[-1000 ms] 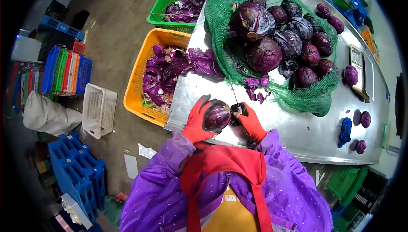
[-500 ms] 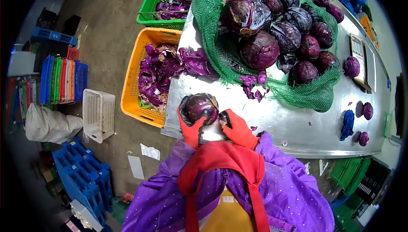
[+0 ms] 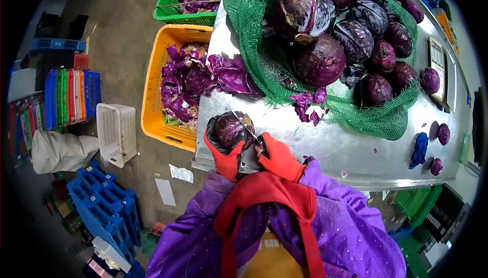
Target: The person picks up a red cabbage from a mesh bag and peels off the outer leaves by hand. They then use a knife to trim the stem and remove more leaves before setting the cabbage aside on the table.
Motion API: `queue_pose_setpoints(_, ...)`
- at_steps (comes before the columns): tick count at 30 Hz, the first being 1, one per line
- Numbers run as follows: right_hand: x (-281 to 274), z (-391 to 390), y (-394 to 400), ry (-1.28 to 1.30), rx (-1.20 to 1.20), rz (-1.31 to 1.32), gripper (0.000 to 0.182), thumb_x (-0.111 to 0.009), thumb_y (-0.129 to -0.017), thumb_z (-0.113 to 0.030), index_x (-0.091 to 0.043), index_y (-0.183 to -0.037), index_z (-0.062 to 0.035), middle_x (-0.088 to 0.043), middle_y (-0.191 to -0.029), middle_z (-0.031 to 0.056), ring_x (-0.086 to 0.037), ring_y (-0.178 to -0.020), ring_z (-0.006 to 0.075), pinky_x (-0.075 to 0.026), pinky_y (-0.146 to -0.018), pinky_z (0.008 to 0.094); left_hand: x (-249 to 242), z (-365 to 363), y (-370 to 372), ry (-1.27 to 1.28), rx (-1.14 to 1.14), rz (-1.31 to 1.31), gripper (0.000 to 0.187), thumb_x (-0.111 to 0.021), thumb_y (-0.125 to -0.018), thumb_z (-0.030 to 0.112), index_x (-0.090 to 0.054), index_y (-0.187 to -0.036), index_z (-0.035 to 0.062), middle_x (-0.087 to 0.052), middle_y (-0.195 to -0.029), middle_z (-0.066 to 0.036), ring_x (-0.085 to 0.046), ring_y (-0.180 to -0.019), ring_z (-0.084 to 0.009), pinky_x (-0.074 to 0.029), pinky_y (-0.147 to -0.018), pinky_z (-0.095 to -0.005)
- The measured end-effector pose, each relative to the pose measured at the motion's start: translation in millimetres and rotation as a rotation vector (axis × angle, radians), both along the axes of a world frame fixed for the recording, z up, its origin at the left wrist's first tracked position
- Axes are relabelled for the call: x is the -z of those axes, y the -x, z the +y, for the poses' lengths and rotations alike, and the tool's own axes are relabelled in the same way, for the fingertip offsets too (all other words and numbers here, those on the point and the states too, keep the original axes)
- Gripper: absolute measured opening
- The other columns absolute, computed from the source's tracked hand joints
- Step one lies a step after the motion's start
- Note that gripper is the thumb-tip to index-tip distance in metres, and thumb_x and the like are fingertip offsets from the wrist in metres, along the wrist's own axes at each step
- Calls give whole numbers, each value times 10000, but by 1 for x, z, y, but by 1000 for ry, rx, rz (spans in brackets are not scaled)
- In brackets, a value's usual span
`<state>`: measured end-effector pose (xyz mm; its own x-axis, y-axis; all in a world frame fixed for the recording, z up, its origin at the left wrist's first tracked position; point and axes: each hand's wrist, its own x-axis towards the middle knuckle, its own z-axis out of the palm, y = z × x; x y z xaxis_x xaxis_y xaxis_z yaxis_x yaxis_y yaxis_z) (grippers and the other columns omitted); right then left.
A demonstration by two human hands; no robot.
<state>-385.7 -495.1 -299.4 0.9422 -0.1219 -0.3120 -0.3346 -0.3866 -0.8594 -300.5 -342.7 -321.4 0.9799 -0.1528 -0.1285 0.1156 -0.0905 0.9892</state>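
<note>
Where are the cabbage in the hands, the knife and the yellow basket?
cabbage (image 3: pixel 230 129), head view, on its purple side.
knife (image 3: pixel 243 123), head view, middle of the blade.
yellow basket (image 3: pixel 150 106), head view, on its left wall.

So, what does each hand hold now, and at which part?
The left hand cups a red cabbage from below and the side. The right hand holds a knife by its handle.

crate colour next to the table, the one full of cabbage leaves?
Yellow-orange crate, clearest in the head view.
</note>
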Motion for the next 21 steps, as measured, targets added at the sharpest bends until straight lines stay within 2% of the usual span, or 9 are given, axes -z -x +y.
queue_pose_setpoints(7,-11,-4,-9,56,-27,94,294,-591,-869,-206,-445,-1067,-42,-609,-927,236,-603,-820,456,-471,-684,539,-4,-8,-4,20,-18,41,984,-841,-670,4,-260,-1462,46,-399,-1415,-125,-451,-1279,-241,-438,-1059,-382)
queue_pose_setpoints(10,9,-1,-17,139,-15,188,301,-594,-863,-207,-446,-1060,-33,-621,-890,244,-616,-786,458,-489,-661,540,-17,-19,-10,88,-25,135,981,-839,-673,-4,-254,-1461,33,-405,-1403,-129,-463,-1259,-235,-455,-1039,-378)
queue_pose_setpoints(11,18,0,-21,165,-13,231,304,-595,-861,-208,-447,-1058,-30,-625,-876,247,-621,-775,458,-495,-654,540,-5,-15,-8,123,19,19,976,-836,-674,-18,-261,-1461,37,-421,-1386,-127,-469,-1247,-234,-461,-1031,-376)
queue_pose_setpoints(12,21,1,-24,211,-33,246,314,-601,-856,-209,-444,-1057,-26,-628,-869,251,-626,-774,458,-500,-650,539,-10,-15,-5,105,0,54,984,-841,-667,-15,-264,-1462,42,-426,-1382,-126,-472,-1244,-234,-459,-1033,-378)
queue_pose_setpoints(15,34,-1,-37,349,-91,180,331,-612,-832,-206,-459,-1056,-16,-644,-837,243,-649,-756,428,-511,-644,522,-14,-12,-8,60,-38,85,977,-852,-663,12,-293,-1464,61,-444,-1381,-120,-477,-1251,-238,-444,-1049,-384)
queue_pose_setpoints(18,29,-29,-37,-203,-26,199,287,-593,-833,-183,-496,-1049,-22,-648,-803,226,-651,-692,380,-507,-617,487,7,24,-19,102,75,27,927,-841,-686,34,-328,-1458,61,-435,-1421,-120,-462,-1286,-238,-431,-1064,-385)
queue_pose_setpoints(19,34,-31,-32,-321,47,302,260,-582,-837,-156,-535,-1059,-30,-640,-754,184,-639,-629,290,-497,-578,418,8,40,-23,53,139,41,888,-819,-716,41,-343,-1465,59,-418,-1459,-122,-441,-1322,-241,-422,-1075,-383)
queue_pose_setpoints(20,28,-32,-28,-426,74,286,276,-579,-864,-131,-552,-1120,-33,-642,-787,115,-611,-597,197,-483,-548,359,-5,51,-25,146,159,183,871,-783,-745,8,-322,-1483,56,-391,-1486,-127,-424,-1341,-247,-414,-1085,-382)
queue_pose_setpoints(21,16,-30,-30,-512,85,282,298,-582,-877,-127,-555,-1160,-37,-630,-809,76,-588,-600,164,-474,-545,339,-19,56,-23,138,131,218,860,-764,-756,-14,-315,-1487,54,-383,-1488,-128,-418,-1345,-245,-410,-1089,-380)
